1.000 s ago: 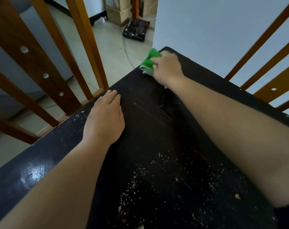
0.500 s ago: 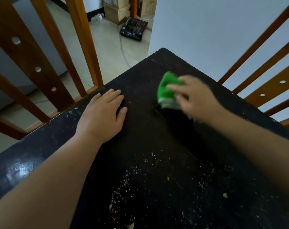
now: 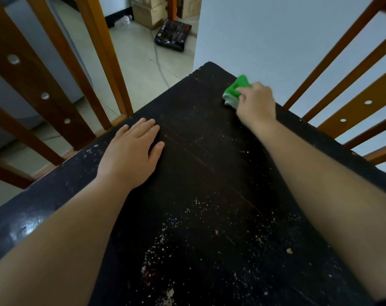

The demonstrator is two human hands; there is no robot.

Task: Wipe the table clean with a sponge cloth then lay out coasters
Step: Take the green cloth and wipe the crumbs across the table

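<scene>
The dark wooden table (image 3: 200,164) runs away from me, scratched and speckled with pale crumbs near its front. My right hand (image 3: 256,104) is closed around a green sponge cloth (image 3: 235,92) and presses it on the tabletop near the far right edge. Resting flat on the left part of the table is my left hand (image 3: 133,151), fingers together, holding nothing. No coasters are in view.
Wooden chair backs (image 3: 61,69) stand along the table's left side, and more slats (image 3: 351,102) along the right. A white wall is behind the far right. On the floor beyond lie a black box (image 3: 173,37), a cable and cardboard boxes (image 3: 150,12).
My right hand swept the sponge cloth from the far left corner toward the middle, then out to the far right edge. The left hand stayed flat in place.
</scene>
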